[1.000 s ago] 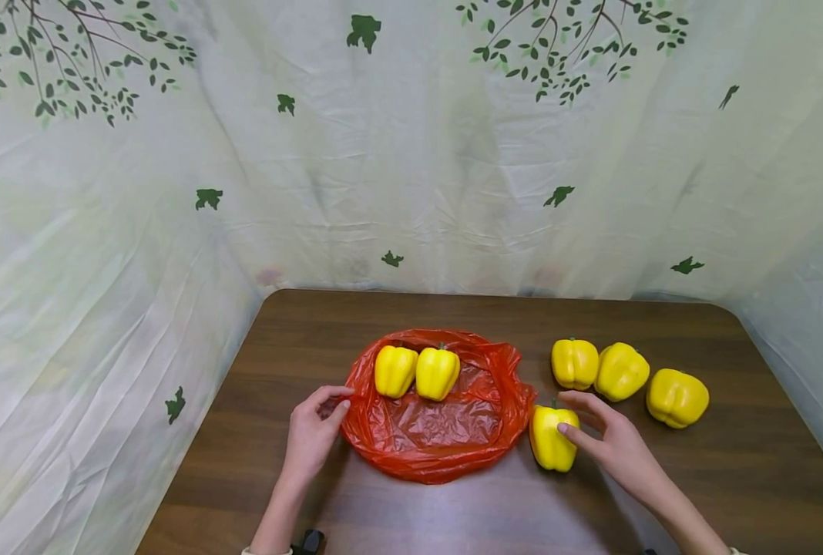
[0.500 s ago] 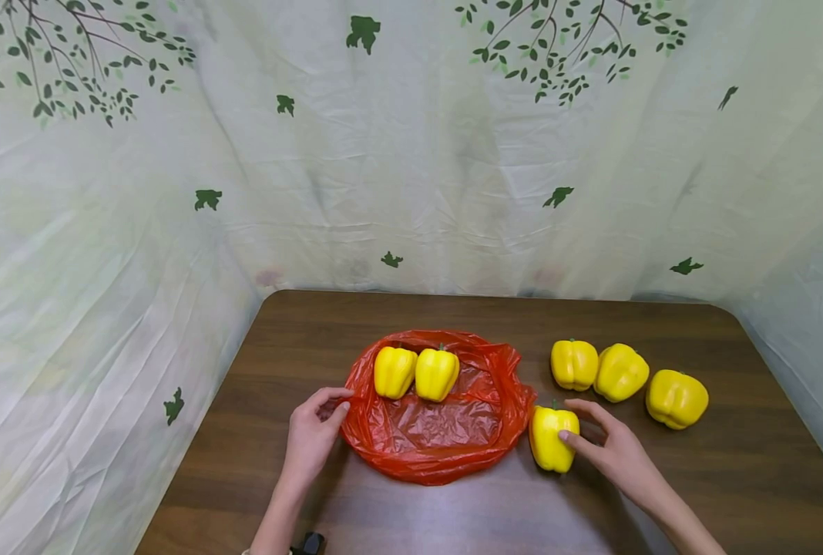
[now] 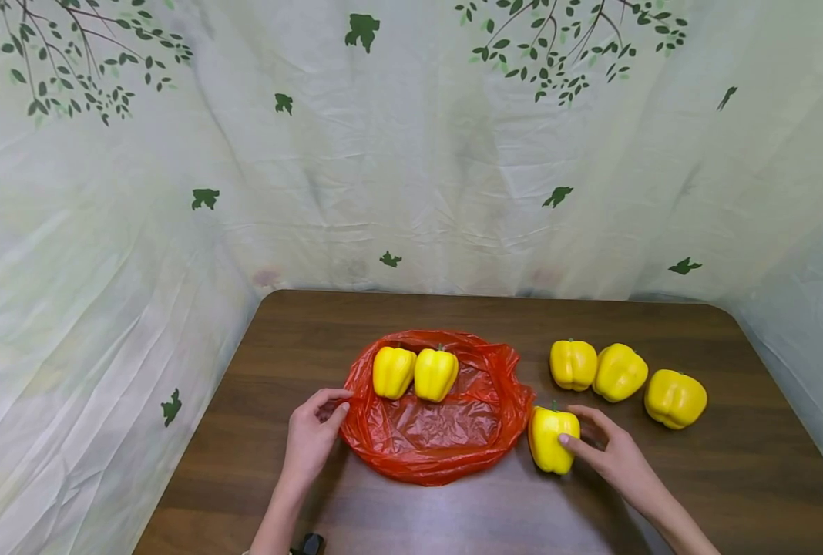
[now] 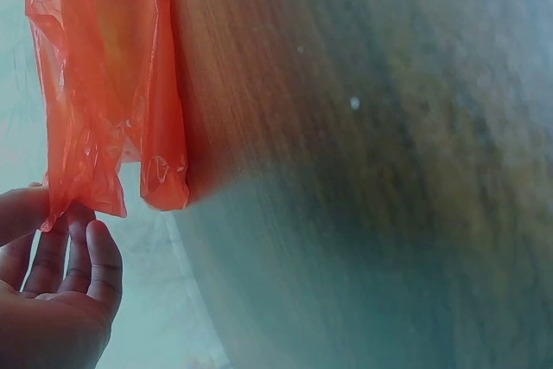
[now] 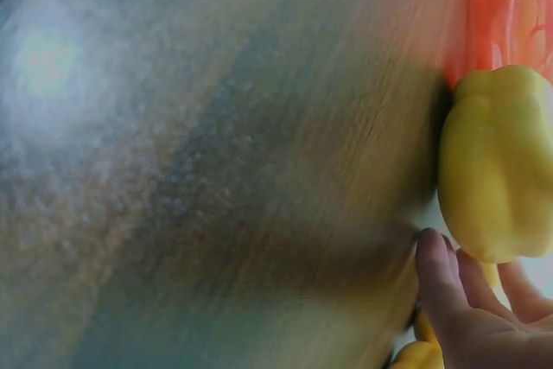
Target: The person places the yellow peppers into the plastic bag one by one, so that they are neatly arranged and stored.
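Note:
In the head view a red plastic bag (image 3: 446,424) lies spread on the table with two yellow bell peppers (image 3: 394,372) side by side on it. My left hand (image 3: 314,432) pinches the bag's left edge between thumb and fingers; the left wrist view shows the thin red film (image 4: 82,187) at the fingertips. Another yellow bell pepper (image 3: 552,441) sits just right of the bag, against its edge. My right hand (image 3: 616,455) is at this pepper's right side, thumb tip overlapping it and fingers loosely bent around its far side. In the right wrist view the thumb (image 5: 439,274) shows beside the pepper.
Three more yellow bell peppers (image 3: 621,373) lie at the right back of the brown wooden table (image 3: 328,308). A pale curtain (image 3: 439,154) with green leaf prints hangs behind and along the sides. A small black object (image 3: 310,543) shows beside my left wrist.
My right hand has shifted slightly down and toward me along the pepper. The left hand, the bag and the peppers look the same.

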{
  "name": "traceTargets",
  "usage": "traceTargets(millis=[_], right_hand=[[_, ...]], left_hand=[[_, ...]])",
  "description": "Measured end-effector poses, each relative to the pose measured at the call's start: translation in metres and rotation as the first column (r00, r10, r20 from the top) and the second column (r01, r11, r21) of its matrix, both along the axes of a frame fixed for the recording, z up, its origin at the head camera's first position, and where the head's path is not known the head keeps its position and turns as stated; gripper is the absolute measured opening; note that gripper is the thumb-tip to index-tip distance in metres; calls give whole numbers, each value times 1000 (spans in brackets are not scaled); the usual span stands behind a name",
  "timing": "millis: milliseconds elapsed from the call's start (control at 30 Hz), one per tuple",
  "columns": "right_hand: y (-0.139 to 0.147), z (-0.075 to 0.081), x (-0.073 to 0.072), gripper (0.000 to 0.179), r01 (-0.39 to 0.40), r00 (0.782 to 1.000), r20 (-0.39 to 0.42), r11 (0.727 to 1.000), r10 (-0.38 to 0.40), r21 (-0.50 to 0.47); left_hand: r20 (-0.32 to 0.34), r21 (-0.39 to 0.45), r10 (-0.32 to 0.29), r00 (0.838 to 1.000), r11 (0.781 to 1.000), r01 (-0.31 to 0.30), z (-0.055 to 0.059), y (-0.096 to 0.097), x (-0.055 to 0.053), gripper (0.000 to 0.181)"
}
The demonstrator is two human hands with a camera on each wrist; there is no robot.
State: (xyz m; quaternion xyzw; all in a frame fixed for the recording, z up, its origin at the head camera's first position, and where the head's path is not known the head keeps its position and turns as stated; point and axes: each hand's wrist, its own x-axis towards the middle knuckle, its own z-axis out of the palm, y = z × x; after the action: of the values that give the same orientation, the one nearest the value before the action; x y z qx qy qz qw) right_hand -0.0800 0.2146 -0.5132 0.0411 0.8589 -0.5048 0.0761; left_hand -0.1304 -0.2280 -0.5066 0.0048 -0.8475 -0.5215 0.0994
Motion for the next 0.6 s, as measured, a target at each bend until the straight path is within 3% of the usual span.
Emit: traceTargets(millis=[600], right_hand=[[-2,1,4,67,43,996,78,998,-41,-34]], left_hand=[[-13,2,0,1000,1000,0,4,1,-1,18]])
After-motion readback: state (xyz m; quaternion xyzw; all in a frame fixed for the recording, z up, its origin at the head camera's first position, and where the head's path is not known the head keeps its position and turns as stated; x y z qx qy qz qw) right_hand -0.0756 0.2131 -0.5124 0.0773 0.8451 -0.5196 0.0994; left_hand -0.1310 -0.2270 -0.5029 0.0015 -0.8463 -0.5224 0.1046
